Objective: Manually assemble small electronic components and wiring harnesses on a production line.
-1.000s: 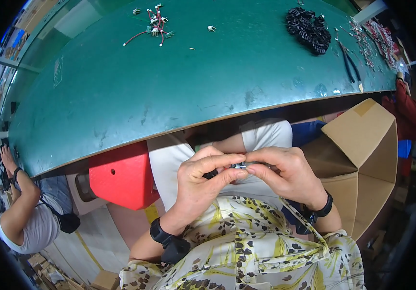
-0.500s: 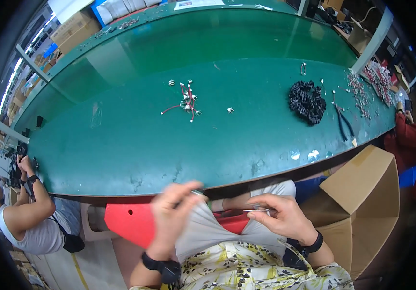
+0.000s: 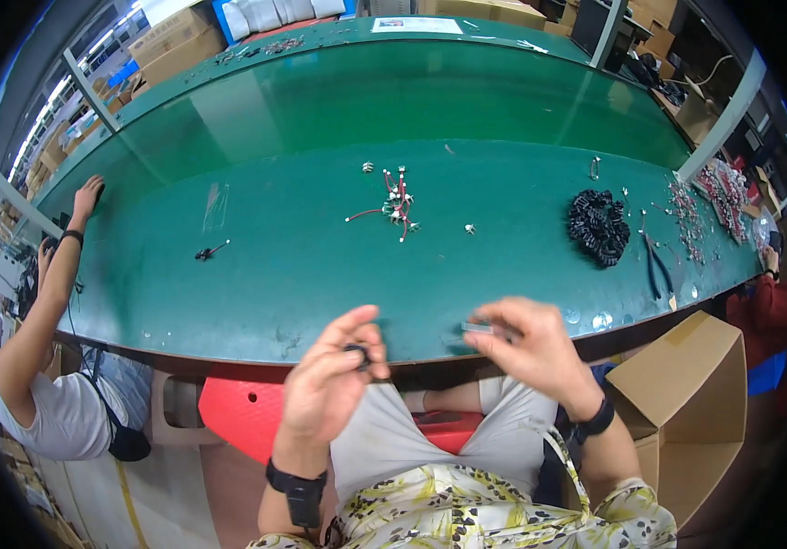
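Left hand [image 3: 327, 380] holding a small black part [image 3: 358, 353], right hand [image 3: 532, 348] pinching a slim piece [image 3: 476, 328], green table [image 3: 293, 274] beyond

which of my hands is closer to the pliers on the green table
Right. Your right hand is to the left of the pliers and nearer to you than they are; your left hand is farther off, left of your right hand.
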A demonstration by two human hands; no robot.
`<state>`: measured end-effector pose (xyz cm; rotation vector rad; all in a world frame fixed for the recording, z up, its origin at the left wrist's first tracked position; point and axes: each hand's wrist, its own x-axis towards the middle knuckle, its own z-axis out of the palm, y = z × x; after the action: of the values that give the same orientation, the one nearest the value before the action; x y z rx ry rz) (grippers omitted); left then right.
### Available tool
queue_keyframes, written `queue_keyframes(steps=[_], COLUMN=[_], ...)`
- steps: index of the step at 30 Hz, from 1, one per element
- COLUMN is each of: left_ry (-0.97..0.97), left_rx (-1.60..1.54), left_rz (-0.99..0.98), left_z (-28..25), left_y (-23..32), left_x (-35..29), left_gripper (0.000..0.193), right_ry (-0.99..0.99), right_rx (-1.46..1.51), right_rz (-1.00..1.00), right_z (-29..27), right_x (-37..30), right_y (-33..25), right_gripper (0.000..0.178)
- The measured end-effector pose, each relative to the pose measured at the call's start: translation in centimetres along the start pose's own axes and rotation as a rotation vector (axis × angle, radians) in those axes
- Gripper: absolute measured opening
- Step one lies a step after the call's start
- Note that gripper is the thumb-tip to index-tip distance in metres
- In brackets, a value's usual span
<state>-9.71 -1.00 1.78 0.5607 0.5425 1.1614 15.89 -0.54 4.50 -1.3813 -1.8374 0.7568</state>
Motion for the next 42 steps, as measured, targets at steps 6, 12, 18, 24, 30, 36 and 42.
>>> queue_keyframes(steps=[6,12,18,24,30,36,42], left_ry=[-0.088,-0.034,-0.061,-0.082,-0.087,-0.164,-0.123], left_rx=[-0.177,-0.344,-0.343,-0.566,-0.477,-0.599,-0.645], left_rz=[-0.146,-0.257,-0.336,-0.373,-0.348,-0.390,-0.440], left_z=[0.4,1.2,0.9,0.7,0.8,1.1,1.6], left_y=[-4.3,-4.6,-5.0,-5.5,-6.8,-7.5,-7.8], left_x=[0.6,0.0,0.2,0.0,-0.6,-0.9,-1.2], left_gripper=[0.035,0.039,0.045,0.041,0.040,0.041,0.039], right_ry=[0.055,-0.058,-0.154,-0.239,-0.307,-0.347,-0.297], right_rx=[-0.015,-0.194,-0.313,-0.436,-0.402,0.196,0.482], right_rz=[-0.019,-0.046,-0.012,0.025,0.121,0.367,0.366], right_z=[0.7,3.0,2.7,0.3,-1.8,-3.6,-3.7], right_x=[9.3,14.8,16.0,14.8,14.5,13.4,12.0], right_y=[1.9,3.5,3.6,2.6,3.3,2.2,2.3], right_gripper=[0.026,0.034,0.028,0.027,0.022,0.021,0.019])
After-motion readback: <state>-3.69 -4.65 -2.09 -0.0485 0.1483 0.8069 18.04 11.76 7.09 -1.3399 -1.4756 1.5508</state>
